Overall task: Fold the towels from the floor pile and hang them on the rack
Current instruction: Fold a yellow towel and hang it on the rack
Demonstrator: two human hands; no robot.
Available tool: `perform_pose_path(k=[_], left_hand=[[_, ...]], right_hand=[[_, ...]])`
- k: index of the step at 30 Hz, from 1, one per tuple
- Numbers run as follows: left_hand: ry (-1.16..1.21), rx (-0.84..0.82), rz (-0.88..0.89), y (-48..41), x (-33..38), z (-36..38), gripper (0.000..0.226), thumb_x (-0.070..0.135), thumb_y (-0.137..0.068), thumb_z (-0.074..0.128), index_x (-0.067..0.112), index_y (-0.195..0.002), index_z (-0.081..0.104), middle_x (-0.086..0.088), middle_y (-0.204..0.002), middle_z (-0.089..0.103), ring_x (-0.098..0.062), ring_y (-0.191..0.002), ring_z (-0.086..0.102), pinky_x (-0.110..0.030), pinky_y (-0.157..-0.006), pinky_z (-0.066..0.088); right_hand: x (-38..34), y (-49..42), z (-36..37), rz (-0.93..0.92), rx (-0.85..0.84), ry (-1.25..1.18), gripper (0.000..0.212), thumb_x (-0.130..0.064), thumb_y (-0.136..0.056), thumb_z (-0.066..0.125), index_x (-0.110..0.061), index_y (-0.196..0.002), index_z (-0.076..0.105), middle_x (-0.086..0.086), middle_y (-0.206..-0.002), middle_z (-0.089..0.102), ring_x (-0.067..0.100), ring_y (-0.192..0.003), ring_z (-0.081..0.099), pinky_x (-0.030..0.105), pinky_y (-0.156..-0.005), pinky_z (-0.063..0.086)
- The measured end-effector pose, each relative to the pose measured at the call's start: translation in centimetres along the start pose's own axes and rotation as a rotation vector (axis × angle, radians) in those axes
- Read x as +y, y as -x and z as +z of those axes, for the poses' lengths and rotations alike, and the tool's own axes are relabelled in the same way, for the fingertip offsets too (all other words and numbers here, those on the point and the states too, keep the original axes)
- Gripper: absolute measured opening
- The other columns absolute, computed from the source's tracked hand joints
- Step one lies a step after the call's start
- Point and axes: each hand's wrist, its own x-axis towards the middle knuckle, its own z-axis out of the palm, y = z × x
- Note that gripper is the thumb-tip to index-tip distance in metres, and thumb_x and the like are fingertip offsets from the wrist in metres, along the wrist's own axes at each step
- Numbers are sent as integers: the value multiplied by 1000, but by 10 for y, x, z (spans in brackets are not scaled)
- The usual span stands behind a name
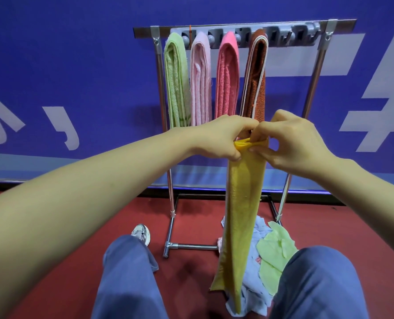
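The rack point(314, 74) stands at 12 o'clock against a blue wall point(76, 54). Four folded towels hang from its top bar, side by side: green point(176, 79) at the left, then pale pink point(200, 81), pink point(227, 81) and brown point(256, 81). A grey hook strip point(290, 36) runs along the bar, and its right part is bare.

At the centre, the left hand point(221, 137) and right hand point(295, 143) meet, almost touching. Both have their fingers curled and pinch the bunched top end of a yellow towel point(242, 203). That towel is folded into a long narrow strip and hangs straight down from the hands toward 6 o'clock, in front of the brown towel's lower end. Its lower end reaches the pile point(274, 252) at 5 o'clock, a heap of light blue and green cloths on the red floor beside the rack's base; I cannot tell whether they touch.

The wall bears large white characters, cut off at 9 and 3 o'clock and not readable, with a comma-like mark point(64, 127) at 9 o'clock. A small red label point(257, 260) on a blue cloth is too small to read.
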Motion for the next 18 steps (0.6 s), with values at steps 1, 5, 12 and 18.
perform_pose_path(k=[1, 5, 12, 18], left_hand=[[20, 3, -20, 0, -2, 1, 63, 2, -69, 79, 21, -121, 50, 13, -86, 65, 3, -60, 50, -23, -63, 47], [68, 67, -81, -1, -9, 5, 75, 4, -71, 86, 19, -125, 36, 3, -100, 70, 4, -57, 55, -15, -58, 44], [139, 265, -179, -2, -11, 10, 55, 2, -67, 89, 15, -106, 53, 1, -80, 68, -5, -62, 61, -21, -57, 52], [95, 331, -175, 0, -11, 12, 36, 7, -66, 87, 23, -89, 65, 2, -79, 69, -8, -61, 58, -29, -65, 56]], right_hand=[[0, 0, 0, -3, -5, 16, 21, -28, -72, 82, -21, -87, 69, -9, -71, 45, 13, -73, 41, 30, -56, 38], [4, 0, -1, 48, -41, 46, 22, -36, -74, 82, -22, -85, 68, -5, -76, 51, 13, -76, 44, 31, -59, 40], [1, -5, -1, -1, -59, 175, 23, -34, -82, 75, -17, -87, 60, -14, -68, 41, 18, -82, 42, 31, -54, 36], [0, -3, 2, -10, -69, 193, 18, -34, -87, 68, -20, -90, 56, -5, -78, 59, 19, -79, 42, 30, -53, 32]])
